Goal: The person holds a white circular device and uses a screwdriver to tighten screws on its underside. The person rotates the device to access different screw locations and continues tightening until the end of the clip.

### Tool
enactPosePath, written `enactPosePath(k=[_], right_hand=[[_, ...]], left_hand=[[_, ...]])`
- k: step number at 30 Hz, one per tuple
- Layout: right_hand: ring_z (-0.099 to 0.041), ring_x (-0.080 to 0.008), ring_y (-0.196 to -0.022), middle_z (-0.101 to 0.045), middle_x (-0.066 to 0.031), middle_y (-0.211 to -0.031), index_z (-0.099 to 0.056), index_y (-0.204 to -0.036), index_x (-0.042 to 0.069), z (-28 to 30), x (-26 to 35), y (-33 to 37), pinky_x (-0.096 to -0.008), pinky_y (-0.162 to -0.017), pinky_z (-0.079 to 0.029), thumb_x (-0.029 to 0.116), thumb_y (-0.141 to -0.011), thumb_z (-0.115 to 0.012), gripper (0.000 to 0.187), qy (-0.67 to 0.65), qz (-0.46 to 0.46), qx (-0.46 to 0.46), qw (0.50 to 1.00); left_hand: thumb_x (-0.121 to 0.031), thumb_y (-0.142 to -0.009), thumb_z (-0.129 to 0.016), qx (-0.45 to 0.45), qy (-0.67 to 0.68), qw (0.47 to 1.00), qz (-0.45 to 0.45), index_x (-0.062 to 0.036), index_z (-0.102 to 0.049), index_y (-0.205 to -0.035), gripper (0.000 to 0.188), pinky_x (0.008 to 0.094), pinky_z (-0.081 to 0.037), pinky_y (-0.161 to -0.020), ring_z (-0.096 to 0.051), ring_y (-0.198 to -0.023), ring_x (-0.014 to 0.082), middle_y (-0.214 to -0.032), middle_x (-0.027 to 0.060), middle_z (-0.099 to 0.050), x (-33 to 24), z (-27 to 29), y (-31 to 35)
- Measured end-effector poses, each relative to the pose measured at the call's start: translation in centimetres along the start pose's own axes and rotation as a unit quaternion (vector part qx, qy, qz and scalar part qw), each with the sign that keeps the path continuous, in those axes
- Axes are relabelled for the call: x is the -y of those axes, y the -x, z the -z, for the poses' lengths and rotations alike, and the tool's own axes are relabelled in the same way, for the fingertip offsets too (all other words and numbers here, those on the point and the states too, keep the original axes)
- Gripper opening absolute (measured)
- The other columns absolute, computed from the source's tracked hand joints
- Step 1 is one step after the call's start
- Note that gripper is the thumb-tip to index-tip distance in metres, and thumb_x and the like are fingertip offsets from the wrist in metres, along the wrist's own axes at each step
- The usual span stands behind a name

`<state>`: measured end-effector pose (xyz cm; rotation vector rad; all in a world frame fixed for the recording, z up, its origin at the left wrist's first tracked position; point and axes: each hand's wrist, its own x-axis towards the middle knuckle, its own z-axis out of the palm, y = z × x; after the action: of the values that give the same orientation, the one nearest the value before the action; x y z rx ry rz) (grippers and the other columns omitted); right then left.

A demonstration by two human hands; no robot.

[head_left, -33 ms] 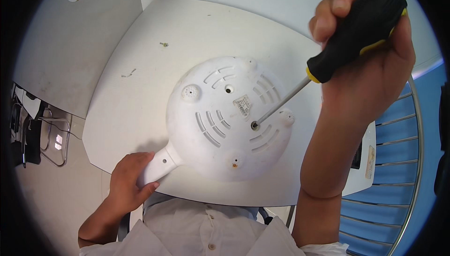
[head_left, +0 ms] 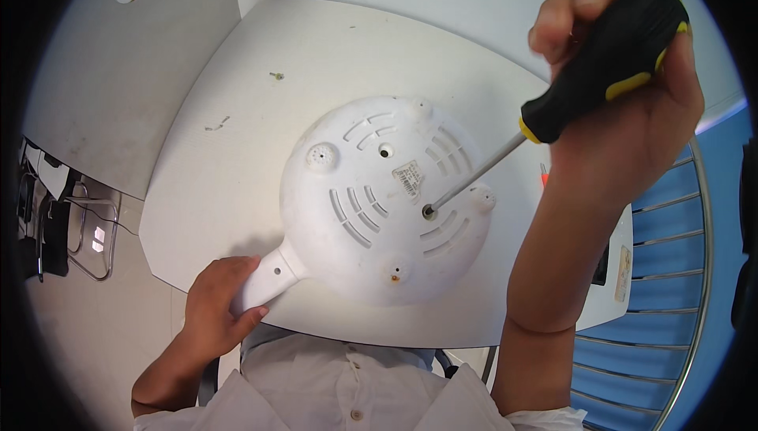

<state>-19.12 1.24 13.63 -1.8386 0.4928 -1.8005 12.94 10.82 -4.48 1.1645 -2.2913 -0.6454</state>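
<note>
A round white plastic appliance (head_left: 339,186), shaped like a pan with a side handle, lies upside down on the white table. Slotted vents, several small feet, a printed label and recessed screw holes show on its underside. My left hand (head_left: 217,297) is closed around its handle (head_left: 272,273), at the table's near edge. Up at the right, my right hand (head_left: 624,107) grips the black and yellow handle of a screwdriver (head_left: 608,60). The screwdriver slants down to the left, and its tip sits in a recessed hole (head_left: 429,211) right of the appliance's middle; the screw inside is hidden.
Toward the back left of the table (head_left: 197,186) lies a small screw (head_left: 276,76), with dark marks (head_left: 217,124) nearer. A small red-tipped object (head_left: 544,176) shows partly beside my right wrist. A metal rail (head_left: 699,218) curves along the right; a grey panel (head_left: 134,91) stands left.
The fingers of my right hand have shifted slightly and the screwdriver's handle has turned a little, moving slightly right. The tip stays in the same hole. My left hand has not moved.
</note>
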Motion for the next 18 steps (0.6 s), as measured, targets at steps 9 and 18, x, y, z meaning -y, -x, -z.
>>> enactPosePath(k=[9, 18], right_hand=[[-0.048, -0.0117, -0.055, -0.059, -0.0144, -0.101, -0.032, -0.134, 0.001, 1.3, 1.4, -1.5, -0.0271, -0.048, -0.044, 0.028, -0.095, -0.045, 0.049, -0.065, -0.005, 0.182, 0.981], [-0.052, -0.0121, -0.059, -0.058, -0.0126, -0.099, -0.036, -0.135, 0.004, 1.0, -0.3, -2.0, -0.0253, -0.051, -0.046, 0.031, -0.098, -0.042, 0.046, -0.157, -0.011, 0.283, 0.946]], left_hand=[[-0.011, -0.064, -0.076, -0.009, 0.0, 1.0, -0.006, -0.0009, -0.054, -0.124, 0.065, 0.0427, -0.048, -0.085, -0.059, -0.1, 0.0368, -0.114, 0.0178, -0.061, -0.2, 0.0, 0.0], [-0.009, -0.063, -0.078, -0.005, -0.005, 1.0, -0.001, -0.0006, -0.054, -0.125, 0.067, 0.042, -0.047, -0.086, -0.059, -0.101, 0.0363, -0.115, 0.0183, -0.061, -0.2, 0.0, 0.0]])
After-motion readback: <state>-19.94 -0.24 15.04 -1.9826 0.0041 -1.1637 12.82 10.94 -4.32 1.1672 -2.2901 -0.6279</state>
